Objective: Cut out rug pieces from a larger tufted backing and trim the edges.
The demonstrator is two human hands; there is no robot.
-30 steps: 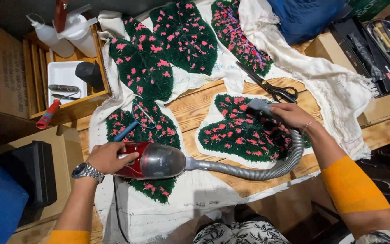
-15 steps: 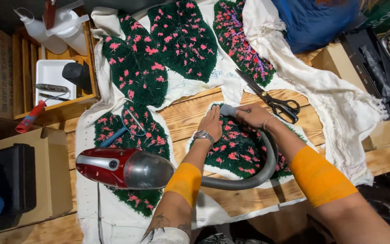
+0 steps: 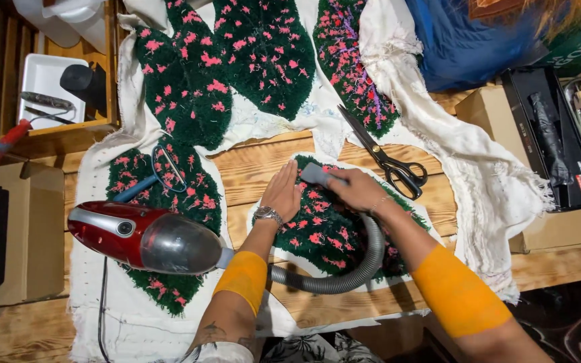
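Right hand [image 3: 358,189]: fingers are closing around the grey nozzle [image 3: 316,175] of a vacuum hose [image 3: 344,279], pressing it onto the upper edge of a tufted rug piece [image 3: 324,225], dark green with pink flecks, which is lying on white backing cloth [image 3: 499,181] at the centre of the wooden worktop [image 3: 257,168].

Left hand [image 3: 282,195]: fingers are lying open and flat, gripping nothing, resting on the left edge of the same rug piece, just beside the nozzle. A wristwatch [image 3: 267,216] is sitting on this wrist. Both forearms are wearing orange sleeves.

Vacuum cleaner [image 3: 146,236]: red and grey body, lying on its side over another green-and-pink rug piece [image 3: 169,188] to the left of the arms. Its grey hose is curving under both forearms and up to the nozzle.

Scissors [image 3: 384,156]: black-handled, lying open on the worktop just right of the right hand, blades pointing up and left.

Further rug pieces: three are lying across the top of the cloth, the rightmost [image 3: 354,64] carrying purple strands.

Wooden tray [image 3: 48,81], upper left: holding a white dish and a dark cylinder.

Cardboard box [image 3: 15,235]: sitting at the left edge. A black case [image 3: 553,134] is lying open at the right on another box.
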